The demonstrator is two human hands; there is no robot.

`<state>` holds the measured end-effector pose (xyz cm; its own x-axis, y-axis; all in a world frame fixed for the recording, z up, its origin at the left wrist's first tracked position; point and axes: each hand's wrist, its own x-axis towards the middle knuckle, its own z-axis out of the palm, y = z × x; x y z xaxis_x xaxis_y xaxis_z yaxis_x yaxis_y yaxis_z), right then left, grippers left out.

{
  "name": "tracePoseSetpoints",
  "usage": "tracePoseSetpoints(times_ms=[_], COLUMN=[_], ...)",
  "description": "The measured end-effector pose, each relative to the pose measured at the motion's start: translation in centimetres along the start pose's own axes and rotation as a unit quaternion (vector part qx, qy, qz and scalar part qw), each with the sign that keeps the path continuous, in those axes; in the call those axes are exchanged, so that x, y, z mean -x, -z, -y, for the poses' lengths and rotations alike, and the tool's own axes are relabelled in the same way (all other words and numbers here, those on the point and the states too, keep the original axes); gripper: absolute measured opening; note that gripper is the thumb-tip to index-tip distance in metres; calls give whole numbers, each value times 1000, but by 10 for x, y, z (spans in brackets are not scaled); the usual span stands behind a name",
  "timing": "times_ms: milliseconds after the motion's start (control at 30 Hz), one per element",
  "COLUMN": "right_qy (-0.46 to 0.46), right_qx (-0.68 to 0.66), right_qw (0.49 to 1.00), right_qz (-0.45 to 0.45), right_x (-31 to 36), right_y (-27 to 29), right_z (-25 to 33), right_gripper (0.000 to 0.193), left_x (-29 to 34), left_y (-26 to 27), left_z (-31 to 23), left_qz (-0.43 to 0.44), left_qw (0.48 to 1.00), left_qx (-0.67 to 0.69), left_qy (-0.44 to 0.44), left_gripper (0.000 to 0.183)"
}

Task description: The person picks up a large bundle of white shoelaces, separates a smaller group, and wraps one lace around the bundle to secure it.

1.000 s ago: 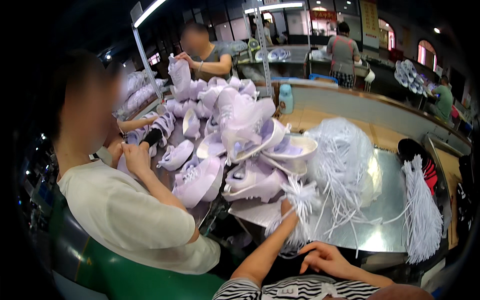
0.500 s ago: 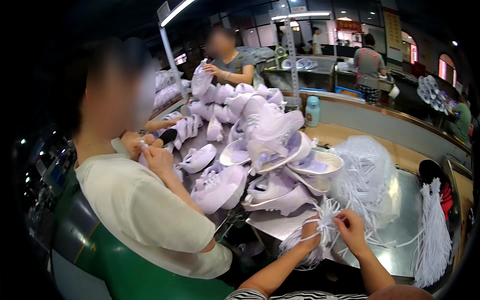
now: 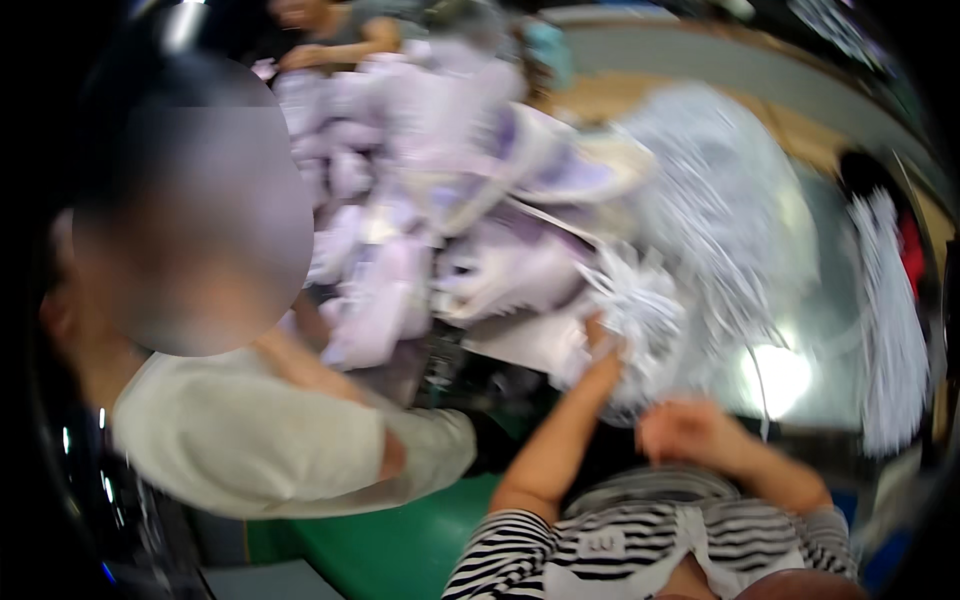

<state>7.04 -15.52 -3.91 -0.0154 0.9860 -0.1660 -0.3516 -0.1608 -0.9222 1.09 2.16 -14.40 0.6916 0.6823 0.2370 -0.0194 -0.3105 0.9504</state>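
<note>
My left hand is closed round a thick bundle of white shoelaces, whose loose ends fan out and hide most of the fingers. Close to my chest, below and right of that bundle, is my right hand. Its fingers look curled, but motion blurs them and I cannot make out what is in them. Just beyond the bundle lies a large pile of pale lilac shoes.
A clear plastic bag of white laces rests on the metal tabletop. More laces hang at the far right. A co-worker in a pale shirt stands close on my left. Another person's arm shows behind the shoes.
The view has tipped downward and blurred. My right hand has left the lace bundle and come back toward my body. My left hand still holds the bundle.
</note>
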Motion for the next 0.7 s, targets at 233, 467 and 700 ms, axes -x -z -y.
tracePoseSetpoints(times_ms=[233, 467, 700], right_qy=[241, 305, 151], right_qx=[285, 347, 75], right_qw=[885, 849, 971], right_qz=[-279, -255, -167], right_x=[-27, -74, -84], right_y=[49, 66, 67], right_z=[30, 23, 24], right_gripper=[28, 29, 15], left_x=[-6, -1, -7], left_y=[-4, -3, 8], left_z=[-35, -1, 54], left_qz=[44, 58, 59], left_qw=[995, 855, 936], left_qx=[46, 494, 290], left_qy=[72, 150, 189], left_gripper=[28, 46, 48])
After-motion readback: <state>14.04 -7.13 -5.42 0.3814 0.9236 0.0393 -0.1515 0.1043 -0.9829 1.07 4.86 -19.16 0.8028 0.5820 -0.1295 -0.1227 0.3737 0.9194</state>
